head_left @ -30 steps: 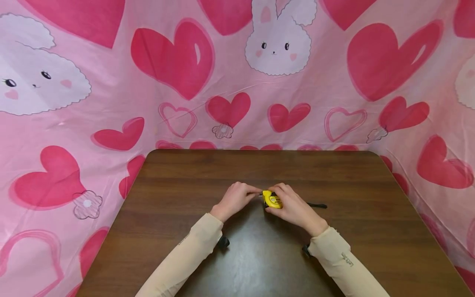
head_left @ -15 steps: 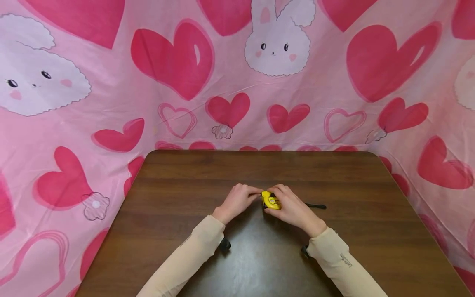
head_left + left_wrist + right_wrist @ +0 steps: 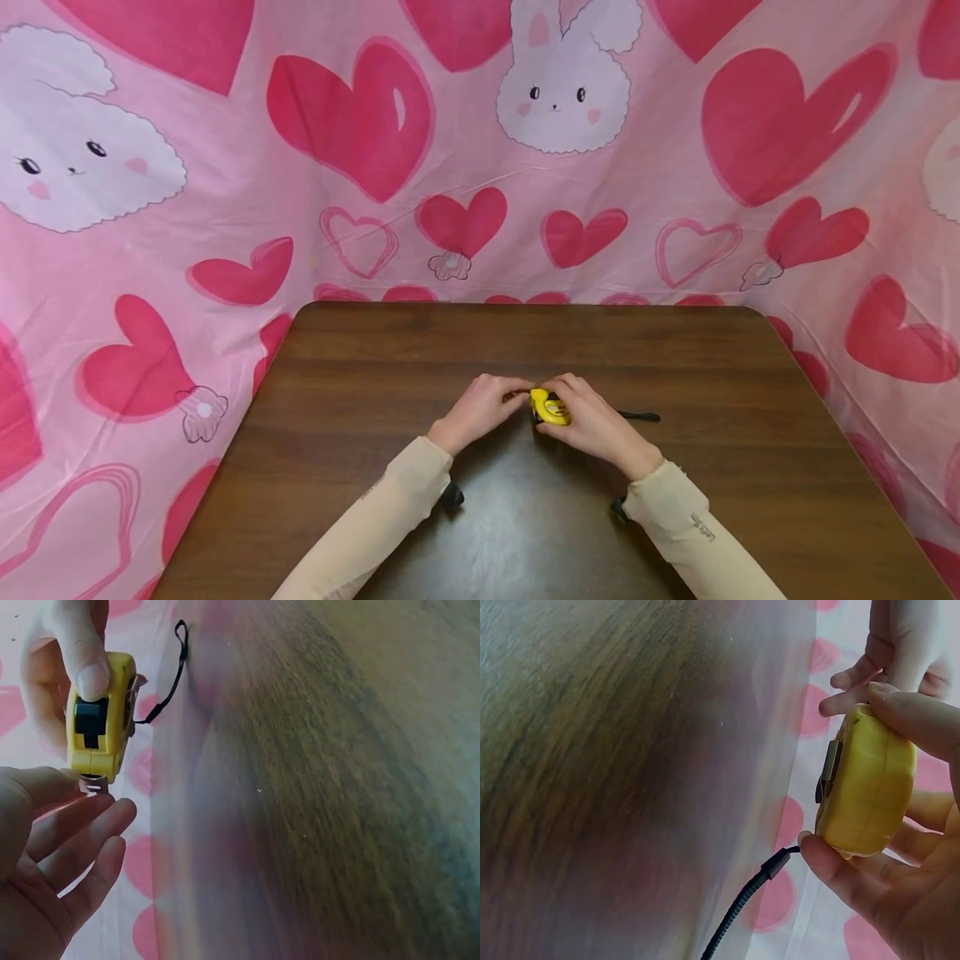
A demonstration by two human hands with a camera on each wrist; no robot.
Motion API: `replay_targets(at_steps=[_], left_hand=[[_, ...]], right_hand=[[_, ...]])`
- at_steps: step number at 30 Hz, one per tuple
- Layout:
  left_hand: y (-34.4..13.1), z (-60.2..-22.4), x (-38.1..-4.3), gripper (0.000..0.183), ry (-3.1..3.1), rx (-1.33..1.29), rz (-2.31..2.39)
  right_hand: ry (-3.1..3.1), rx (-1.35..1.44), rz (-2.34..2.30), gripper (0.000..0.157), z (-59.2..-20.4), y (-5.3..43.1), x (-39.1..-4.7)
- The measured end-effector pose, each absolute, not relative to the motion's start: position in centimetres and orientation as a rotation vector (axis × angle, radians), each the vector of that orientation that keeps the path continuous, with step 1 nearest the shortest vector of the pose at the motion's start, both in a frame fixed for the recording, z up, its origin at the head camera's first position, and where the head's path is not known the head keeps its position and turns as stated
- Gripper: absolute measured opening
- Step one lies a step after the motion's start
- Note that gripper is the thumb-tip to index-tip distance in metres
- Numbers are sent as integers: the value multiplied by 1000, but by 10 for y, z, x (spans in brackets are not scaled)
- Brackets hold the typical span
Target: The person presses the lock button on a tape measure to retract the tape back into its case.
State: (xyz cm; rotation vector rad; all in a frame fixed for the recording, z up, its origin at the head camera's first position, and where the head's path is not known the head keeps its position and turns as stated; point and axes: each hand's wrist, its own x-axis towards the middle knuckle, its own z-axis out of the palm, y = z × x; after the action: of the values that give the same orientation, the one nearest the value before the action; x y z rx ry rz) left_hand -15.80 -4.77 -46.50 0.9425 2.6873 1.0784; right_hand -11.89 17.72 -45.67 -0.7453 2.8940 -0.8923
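A yellow tape measure [image 3: 555, 410] with black parts is held above the table by my right hand [image 3: 596, 423]. In the left wrist view, that hand's thumb lies by the black lock button [image 3: 91, 718]. My left hand [image 3: 480, 408] is at the mouth of the case, where its thumb and index finger pinch the small metal hook [image 3: 95, 784]. The left hand's other fingers are loosely bent and apart. A metal belt clip [image 3: 829, 761] shows on the case's side. From the case hangs a black wrist strap [image 3: 742, 904].
Beneath both hands is a dark brown wooden table [image 3: 480, 533]. Pink cloth [image 3: 480, 167] printed with hearts and rabbits surrounds its back and sides. Dark wrist cameras sit under both sleeves, one of them the left wrist camera [image 3: 452, 497].
The left fingers have bent slightly at the mouth of the case, and less of the grey metal shows there. The right hand and the tape measure have hardly moved.
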Motion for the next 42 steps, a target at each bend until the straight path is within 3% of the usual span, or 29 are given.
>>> replay_targets(at_steps=[24, 42], left_hand=[[-113, -478, -147, 19, 2875, 876, 992], [-151, -480, -142, 20, 2940, 723, 947]], right_hand=[[2989, -549, -748, 60, -474, 246, -130], [2987, -498, -710, 63, -481, 258, -132]])
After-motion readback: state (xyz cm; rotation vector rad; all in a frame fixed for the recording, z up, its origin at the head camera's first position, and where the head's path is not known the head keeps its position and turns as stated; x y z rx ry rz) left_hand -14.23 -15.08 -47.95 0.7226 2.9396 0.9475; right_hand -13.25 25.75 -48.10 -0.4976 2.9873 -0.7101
